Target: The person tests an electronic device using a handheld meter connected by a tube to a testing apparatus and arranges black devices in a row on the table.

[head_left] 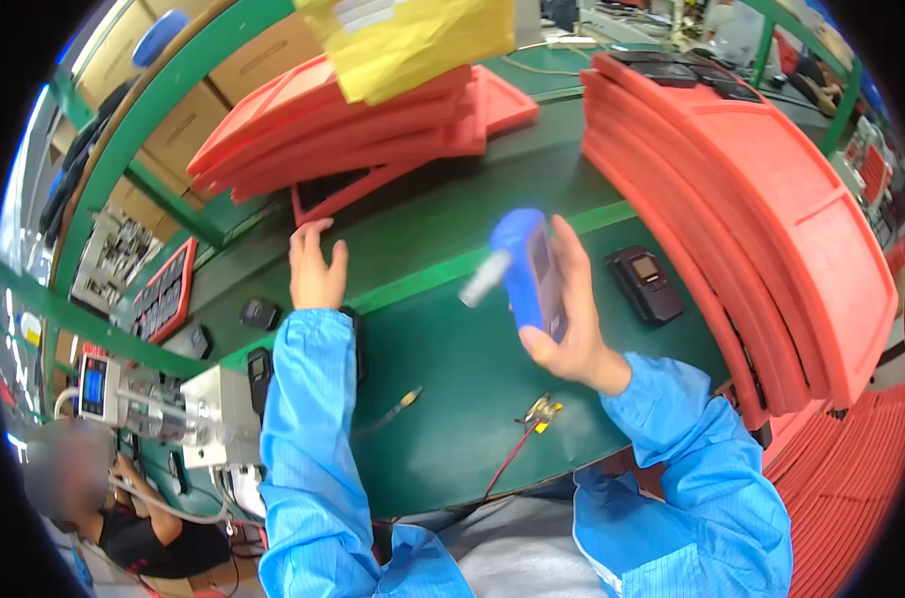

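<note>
My right hand (580, 324) grips a blue handheld device (532, 274) above the green mat, thumb at its lower end and fingers along its far side. The device has a dark screen, and a whitish tube (485, 278) sticks out from its left; motion blurs both slightly. With nothing in it, my left hand (316, 267) reaches over the dark strip behind the mat, fingers apart. A black device with a small screen (646, 285) lies right of my right hand. Beneath my left forearm, another black device (260, 374) is partly hidden.
Red trays stand stacked at the right (712, 199) and back left (373, 135), with a yellow bag (413, 45) above the latter. Metal clips on a red wire (540, 411) and a cable tip (410, 398) lie on the mat (443, 349). A co-worker (144, 528) sits lower left.
</note>
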A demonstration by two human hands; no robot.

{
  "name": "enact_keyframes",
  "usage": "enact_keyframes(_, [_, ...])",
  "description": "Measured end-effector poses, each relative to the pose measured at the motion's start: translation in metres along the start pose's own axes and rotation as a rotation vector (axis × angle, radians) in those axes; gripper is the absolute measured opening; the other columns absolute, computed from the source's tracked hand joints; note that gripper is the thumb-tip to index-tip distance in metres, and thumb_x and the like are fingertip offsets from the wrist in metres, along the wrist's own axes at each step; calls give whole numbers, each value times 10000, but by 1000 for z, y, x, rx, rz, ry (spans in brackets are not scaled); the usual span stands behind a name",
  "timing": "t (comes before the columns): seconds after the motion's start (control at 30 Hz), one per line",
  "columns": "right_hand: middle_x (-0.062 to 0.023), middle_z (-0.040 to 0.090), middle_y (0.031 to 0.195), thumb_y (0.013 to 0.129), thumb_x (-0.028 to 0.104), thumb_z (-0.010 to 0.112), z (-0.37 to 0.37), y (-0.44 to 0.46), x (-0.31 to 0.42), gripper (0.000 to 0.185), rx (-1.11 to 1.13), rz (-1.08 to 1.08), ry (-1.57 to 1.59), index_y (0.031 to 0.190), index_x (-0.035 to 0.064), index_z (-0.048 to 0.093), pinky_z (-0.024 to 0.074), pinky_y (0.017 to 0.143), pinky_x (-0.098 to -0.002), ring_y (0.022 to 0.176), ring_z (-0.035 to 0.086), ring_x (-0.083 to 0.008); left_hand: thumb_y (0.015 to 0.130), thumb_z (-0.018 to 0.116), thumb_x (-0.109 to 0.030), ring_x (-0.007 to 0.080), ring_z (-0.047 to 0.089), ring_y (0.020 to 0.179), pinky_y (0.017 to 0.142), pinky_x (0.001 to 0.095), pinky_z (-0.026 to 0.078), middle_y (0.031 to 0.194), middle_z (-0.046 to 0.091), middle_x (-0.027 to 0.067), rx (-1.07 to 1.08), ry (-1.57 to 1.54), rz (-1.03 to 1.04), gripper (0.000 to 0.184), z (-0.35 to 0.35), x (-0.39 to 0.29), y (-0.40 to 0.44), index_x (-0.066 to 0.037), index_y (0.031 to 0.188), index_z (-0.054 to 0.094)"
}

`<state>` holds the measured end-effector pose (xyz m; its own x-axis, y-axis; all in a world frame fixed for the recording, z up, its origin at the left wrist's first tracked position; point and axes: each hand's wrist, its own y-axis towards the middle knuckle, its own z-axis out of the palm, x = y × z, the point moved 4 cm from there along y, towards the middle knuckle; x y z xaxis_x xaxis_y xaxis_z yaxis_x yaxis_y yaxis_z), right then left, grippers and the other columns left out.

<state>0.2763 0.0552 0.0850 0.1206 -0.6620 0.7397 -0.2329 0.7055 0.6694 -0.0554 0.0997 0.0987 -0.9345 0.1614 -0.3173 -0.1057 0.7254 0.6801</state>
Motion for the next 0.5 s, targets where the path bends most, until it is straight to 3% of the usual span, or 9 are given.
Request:
enact_keyframes(0.13, [-163, 366, 1336, 682, 228, 795, -6, -21, 8, 1128, -29, -166, 68, 1501, 95, 31, 524, 738, -358, 967, 592, -302, 806, 653, -371, 407, 464, 1190, 967, 488, 432, 1367, 421, 163, 214, 529, -348, 561, 34, 132, -3, -160, 1302, 499])
enact_keyframes(0.2, [-184, 353, 1324, 635, 237, 837, -7, -30, 16, 1211, -104, -173, 340, 1506, 133, 3, 544, 674, -345, 892, 604, -290, 807, 633, -467, 452, 457, 1184, 977, 511, 419, 1399, 400, 158, 310, 630, -690, 624, 25, 178, -21, -183, 1339, 475])
enact_keyframes(0.27, [-188, 355, 1320, 632, 236, 842, -10, -28, 29, 1218, -72, -163, 382, 1505, 144, -2, 550, 667, -356, 887, 608, -304, 807, 624, -507, 471, 464, 1169, 963, 531, 422, 1409, 388, 157, 289, 747, -807, 644, 20, 206, -44, -200, 1351, 469])
enact_keyframes(0.4, [-196, 363, 1312, 630, 233, 853, -9, -20, 47, 1232, 12, -158, 479, 1504, 168, -13, 567, 654, -384, 881, 616, -342, 804, 627, -519, 473, 464, 1165, 957, 528, 430, 1413, 376, 161, 316, 787, -877, 656, 10, 218, -61, -210, 1358, 463])
enact_keyframes(0.5, [-197, 370, 1313, 635, 231, 853, -12, -24, 49, 1232, 2, -156, 444, 1503, 171, -19, 574, 655, -397, 888, 619, -364, 804, 649, -423, 463, 460, 1174, 959, 512, 435, 1411, 373, 159, 256, 704, -795, 629, 7, 216, -58, -212, 1363, 455])
